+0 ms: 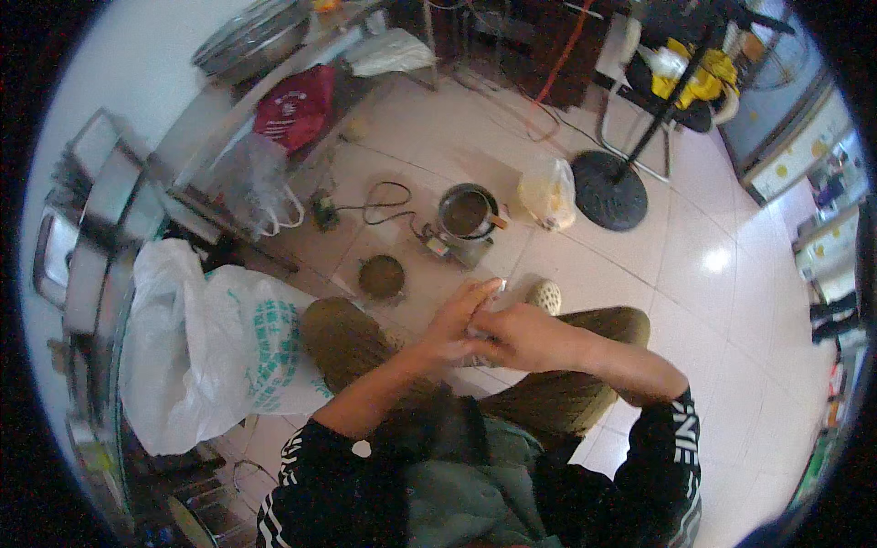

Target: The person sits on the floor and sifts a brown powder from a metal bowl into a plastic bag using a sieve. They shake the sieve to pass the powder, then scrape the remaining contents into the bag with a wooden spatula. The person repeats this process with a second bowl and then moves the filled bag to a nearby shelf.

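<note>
My left hand (450,327) and my right hand (519,334) are pressed together in front of my lap, with the fingers of both closed. A small shiny, whitish bit (500,286) shows at the fingertips of my left hand. Something pale and see-through also shows below the palms; its kind is too blurred to tell. Beyond the hands, a small pot (465,212) with dark contents rests on a corded electric burner (470,254) on the floor. A round brown disc or shallow dish (381,276) lies left of the burner.
A big white woven sack (196,356) stands at my left. Behind it, a low shelf bears a red bag (294,108). A clear bag with yellowish contents (548,194) and a black round stand base (610,189) are on the tiled floor, near a chair (671,114).
</note>
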Demonstrator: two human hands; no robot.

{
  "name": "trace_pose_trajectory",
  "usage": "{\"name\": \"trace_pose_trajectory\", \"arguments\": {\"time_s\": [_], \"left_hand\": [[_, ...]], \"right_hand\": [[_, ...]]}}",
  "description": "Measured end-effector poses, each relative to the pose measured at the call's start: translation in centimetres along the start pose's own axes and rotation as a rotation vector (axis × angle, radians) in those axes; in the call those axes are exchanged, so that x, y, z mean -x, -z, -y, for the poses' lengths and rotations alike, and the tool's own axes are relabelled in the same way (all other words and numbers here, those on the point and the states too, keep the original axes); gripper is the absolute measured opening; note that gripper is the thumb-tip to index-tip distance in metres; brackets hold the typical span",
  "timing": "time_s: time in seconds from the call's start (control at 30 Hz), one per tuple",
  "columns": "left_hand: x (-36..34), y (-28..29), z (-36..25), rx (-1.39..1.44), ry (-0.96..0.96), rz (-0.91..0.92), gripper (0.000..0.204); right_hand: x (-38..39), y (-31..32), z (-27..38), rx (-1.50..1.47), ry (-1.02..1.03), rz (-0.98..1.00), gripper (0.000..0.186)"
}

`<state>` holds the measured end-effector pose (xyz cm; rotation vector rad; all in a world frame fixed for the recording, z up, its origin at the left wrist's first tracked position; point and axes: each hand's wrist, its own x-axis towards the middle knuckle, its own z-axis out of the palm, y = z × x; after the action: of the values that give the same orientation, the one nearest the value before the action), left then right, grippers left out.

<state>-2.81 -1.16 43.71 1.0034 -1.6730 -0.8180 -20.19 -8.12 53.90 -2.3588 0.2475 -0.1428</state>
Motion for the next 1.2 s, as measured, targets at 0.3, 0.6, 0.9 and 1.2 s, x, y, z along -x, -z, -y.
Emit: {"name": "trace_pose_trajectory", "arguments": {"time_s": [0.3, 0.6, 0.9, 1.2], "left_hand": [[-0.2, -2.4, -1.9, -0.187, 0.151, -0.120, 0.057], [-2.0, 1.9, -3.3, -0.320, 0.232, -0.137, 0.021], [-6.5, 2.9, -6.6, -0.386, 0.445, 0.153, 0.026], [-3.5, 4.0, -4.7, -0.220, -0.070, 0.262, 0.058]], "right_hand": [[1.3, -4.2, -5.4, -0.809, -0.464, -0.424, 0.025], [1.3, -2.7, -6.7, -1.695, -0.521, -0.168, 0.036], [1.2, -1.4, -1.8, -0.371, -0.391, 0.049, 0.048], [3.5, -2.6, -4.0, -1.788, -0.790, -0.099, 0.038]]}}
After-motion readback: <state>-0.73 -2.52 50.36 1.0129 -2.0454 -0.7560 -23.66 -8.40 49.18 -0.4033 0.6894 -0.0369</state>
